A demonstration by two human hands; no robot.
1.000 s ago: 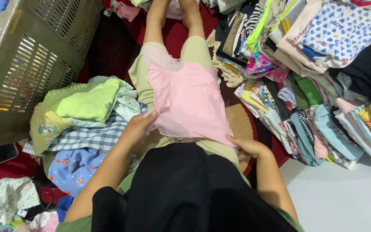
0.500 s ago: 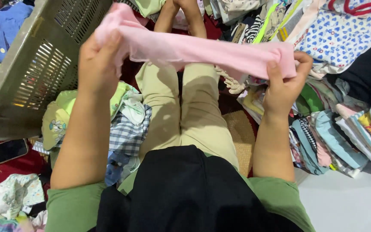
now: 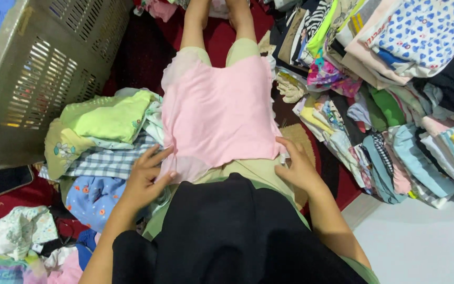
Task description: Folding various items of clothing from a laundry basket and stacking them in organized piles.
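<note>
Your left hand [image 3: 145, 176] and right hand [image 3: 296, 167] pin the near corners of a soft pink cotton garment [image 3: 217, 113] spread flat across your lap, beside a tipped grey plastic laundry basket [image 3: 32, 73].

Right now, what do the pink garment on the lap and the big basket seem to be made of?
Pink garment: likely thin soft cloth, matte; it drapes limply and shows creases. Basket: seems to be rigid moulded plastic, dull grey-beige, with even slotted walls.
</note>
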